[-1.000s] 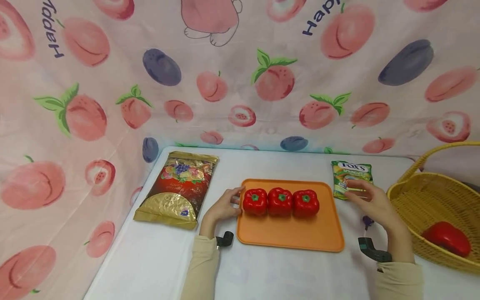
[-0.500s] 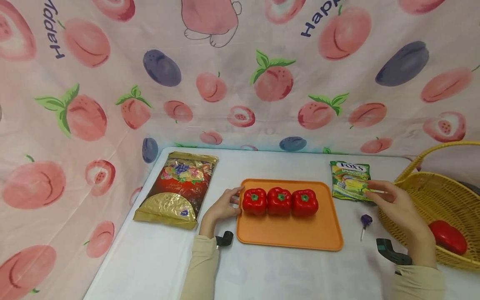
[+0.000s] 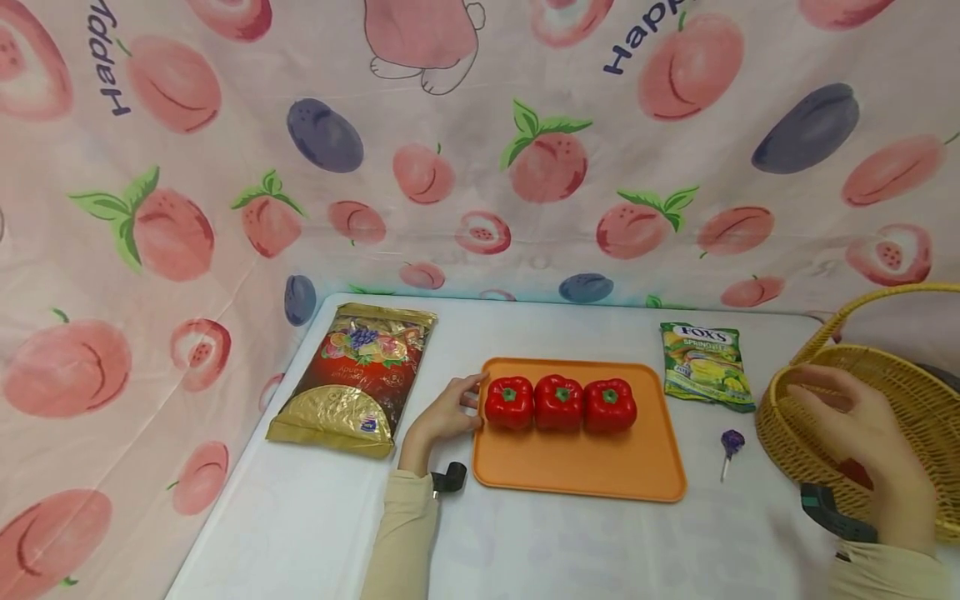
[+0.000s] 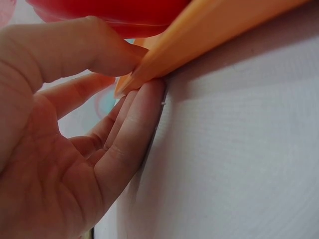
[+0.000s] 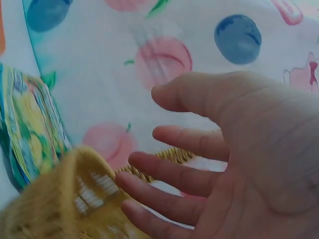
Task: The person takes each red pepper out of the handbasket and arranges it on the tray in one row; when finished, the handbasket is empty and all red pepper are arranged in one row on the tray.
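My left hand [image 3: 448, 411] pinches the left rim of an orange tray [image 3: 577, 467]. In the left wrist view, the thumb lies on the rim and fingers [image 4: 132, 132] reach underneath. Three red bell peppers [image 3: 510, 403] stand in a row on the tray, green stems up. Over the yellow wicker basket [image 3: 780, 425], my right hand [image 3: 862, 425] hovers with its fingers spread, and the right wrist view shows nothing between them. Inside the basket, a red pepper [image 3: 855, 473] is mostly hidden by that hand.
A green Fox's candy bag [image 3: 707, 367] lies behind the tray's right side. Near the basket is a purple-wrapped lollipop [image 3: 732, 443]. Left of the tray lies a large red-and-gold candy bag [image 3: 356, 375]. A fruit-print cloth [image 3: 465, 183] hangs behind the table.
My right hand has moved right, from the Fox's bag to above the basket. The lollipop with a yellow-green head that its fingers pinched no longer shows. My left hand stays put.
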Demonstrator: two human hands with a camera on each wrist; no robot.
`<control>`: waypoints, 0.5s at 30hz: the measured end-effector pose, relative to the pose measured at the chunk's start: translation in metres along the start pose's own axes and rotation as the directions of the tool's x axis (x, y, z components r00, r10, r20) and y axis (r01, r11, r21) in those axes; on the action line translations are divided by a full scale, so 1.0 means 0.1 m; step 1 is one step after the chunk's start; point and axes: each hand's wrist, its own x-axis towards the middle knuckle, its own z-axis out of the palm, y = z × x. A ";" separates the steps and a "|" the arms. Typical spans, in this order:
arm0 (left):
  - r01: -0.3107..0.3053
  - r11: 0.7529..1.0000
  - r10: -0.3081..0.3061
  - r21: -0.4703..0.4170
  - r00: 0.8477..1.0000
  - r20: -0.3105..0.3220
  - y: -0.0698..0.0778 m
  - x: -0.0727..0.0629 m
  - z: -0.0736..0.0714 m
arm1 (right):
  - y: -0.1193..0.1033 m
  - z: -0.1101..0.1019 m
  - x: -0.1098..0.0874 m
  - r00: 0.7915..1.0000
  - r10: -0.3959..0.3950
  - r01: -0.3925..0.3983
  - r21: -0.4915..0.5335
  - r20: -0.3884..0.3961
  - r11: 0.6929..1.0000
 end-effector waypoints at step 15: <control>0.000 1.000 0.000 0.002 1.000 0.001 0.01 -0.02 -0.01 | 0.52 -0.25 -0.07 0.984 0.057 -0.080 -0.133 -0.168 0.988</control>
